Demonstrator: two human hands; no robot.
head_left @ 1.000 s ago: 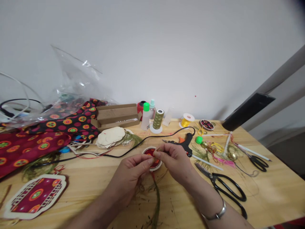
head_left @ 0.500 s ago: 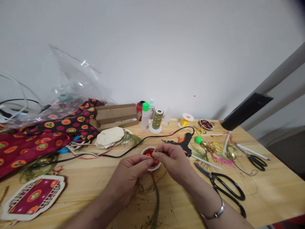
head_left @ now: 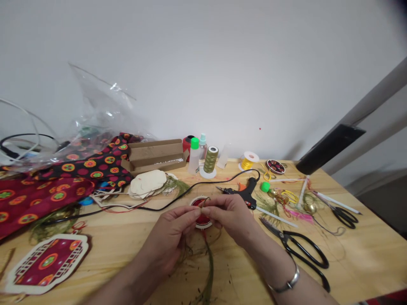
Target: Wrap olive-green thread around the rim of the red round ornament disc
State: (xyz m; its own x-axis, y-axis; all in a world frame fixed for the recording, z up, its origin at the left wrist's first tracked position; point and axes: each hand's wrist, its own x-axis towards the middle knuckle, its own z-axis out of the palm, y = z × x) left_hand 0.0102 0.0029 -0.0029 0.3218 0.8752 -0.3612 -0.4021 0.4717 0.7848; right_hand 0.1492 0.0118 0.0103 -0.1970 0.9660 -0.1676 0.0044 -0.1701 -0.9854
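Note:
My left hand [head_left: 171, 228] and my right hand [head_left: 231, 215] meet at the middle of the table, both closed in a pinch. Between their fingertips runs a thin olive thread [head_left: 207, 200], which makes a small loop above the right fingers. Directly behind the fingertips lies a round ornament [head_left: 203, 221] with a red patterned centre and a pale rim, partly hidden by the hands. From its lower edge a red cord leads to an olive-green tassel [head_left: 208, 271] hanging towards the table's front. I cannot tell whether the thread joins the tassel.
Right of my hands are a black glue gun [head_left: 243, 195] and large black-handled scissors [head_left: 299, 245]. Behind stand an olive thread spool [head_left: 210, 160], a green-capped bottle [head_left: 194, 156] and a cardboard box [head_left: 155, 154]. Patterned fabric [head_left: 92, 163] and a lantern-shaped panel [head_left: 47, 262] are at left.
My fingertips have drawn closer together, the left moving slightly right and up. The thread loop now shows above my right fingers. The whole view has shifted slightly.

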